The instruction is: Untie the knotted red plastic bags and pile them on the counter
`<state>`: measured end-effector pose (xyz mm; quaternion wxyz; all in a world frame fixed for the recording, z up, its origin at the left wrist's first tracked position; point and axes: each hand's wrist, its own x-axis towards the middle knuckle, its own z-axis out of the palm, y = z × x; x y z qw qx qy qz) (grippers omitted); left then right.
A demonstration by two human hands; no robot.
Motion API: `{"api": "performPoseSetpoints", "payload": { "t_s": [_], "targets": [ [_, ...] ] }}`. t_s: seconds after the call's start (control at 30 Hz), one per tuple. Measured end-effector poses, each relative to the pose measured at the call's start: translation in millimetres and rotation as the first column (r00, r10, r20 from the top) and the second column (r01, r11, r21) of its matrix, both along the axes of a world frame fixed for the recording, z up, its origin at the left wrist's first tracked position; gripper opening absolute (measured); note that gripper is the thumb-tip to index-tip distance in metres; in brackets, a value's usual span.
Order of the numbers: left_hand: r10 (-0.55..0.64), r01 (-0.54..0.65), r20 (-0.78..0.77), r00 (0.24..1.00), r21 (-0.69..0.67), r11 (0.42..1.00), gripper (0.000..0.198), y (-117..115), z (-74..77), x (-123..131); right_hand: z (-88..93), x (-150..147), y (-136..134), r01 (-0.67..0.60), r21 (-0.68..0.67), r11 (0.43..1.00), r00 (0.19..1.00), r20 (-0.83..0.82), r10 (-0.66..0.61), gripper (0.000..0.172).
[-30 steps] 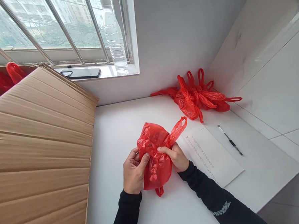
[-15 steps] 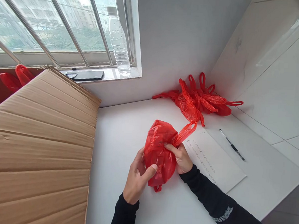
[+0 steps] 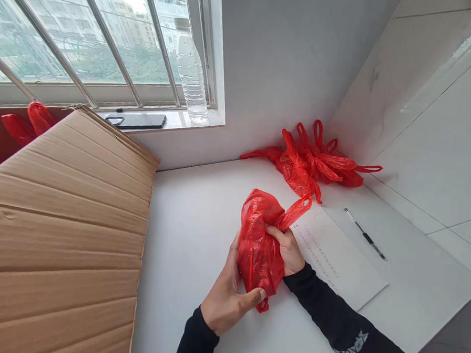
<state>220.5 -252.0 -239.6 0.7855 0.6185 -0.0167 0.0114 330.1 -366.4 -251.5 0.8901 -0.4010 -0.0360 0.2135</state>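
Note:
A filled red plastic bag (image 3: 261,236) is held between both hands over the white table (image 3: 186,221). My left hand (image 3: 231,297) supports its left side and lower end, thumb across the bottom. At the bag's right side, my right hand (image 3: 289,248) grips it with the thumb on top; the other fingers are hidden behind it. One twisted end of the bag points up and right, and a small loop hangs at the bottom. What is inside the bag cannot be made out.
Several red bags (image 3: 307,162) lie against the wall. A written sheet (image 3: 334,255) and a pen (image 3: 364,234) are on the right. A cardboard box (image 3: 62,236) with red bags inside stands left. On the sill are a phone (image 3: 138,121) and a bottle (image 3: 192,79).
The held bag has shifted slightly right and turned more upright. My left hand has moved right, its thumb now lower on the bag. My right hand keeps its hold.

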Motion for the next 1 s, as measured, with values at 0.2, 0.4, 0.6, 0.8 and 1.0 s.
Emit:
{"api": "performPoseSetpoints", "payload": {
  "t_s": [0.2, 0.4, 0.6, 0.8, 1.0],
  "targets": [
    [0.141, -0.145, -0.056, 0.988, -0.064, 0.987, 0.080, -1.0, -4.0, 5.4, 1.0, -0.7, 0.2, -0.043, -0.013, 0.999, 0.999, -0.018, 0.042, 0.013],
    [0.224, -0.226, -0.153, 0.963, 0.000, 0.974, 0.041, 3.4, -4.5, 7.3, 1.1, -2.7, 0.0, -0.088, -0.086, 0.992, 0.995, 0.034, 0.091, 0.015],
    [0.273, -0.273, -0.077, 0.959, 0.007, 0.962, 0.045, 2.9, -1.2, 5.9, 2.4, -4.4, 1.3, -0.086, -0.174, 0.981, 0.992, 0.075, 0.101, 0.022],
    [0.305, -0.305, -0.060, 0.950, 0.013, 0.952, 0.049, 4.0, 0.2, 4.6, -0.5, -4.4, 1.0, -0.086, -0.192, 0.978, 0.994, 0.056, 0.098, 0.023],
    [0.377, -0.402, -0.186, 0.907, -0.127, 0.907, 0.056, 1.7, 1.0, 8.5, -7.2, -3.8, -1.6, -0.085, -0.181, 0.980, 0.996, 0.016, 0.089, 0.016]
  ]
}}
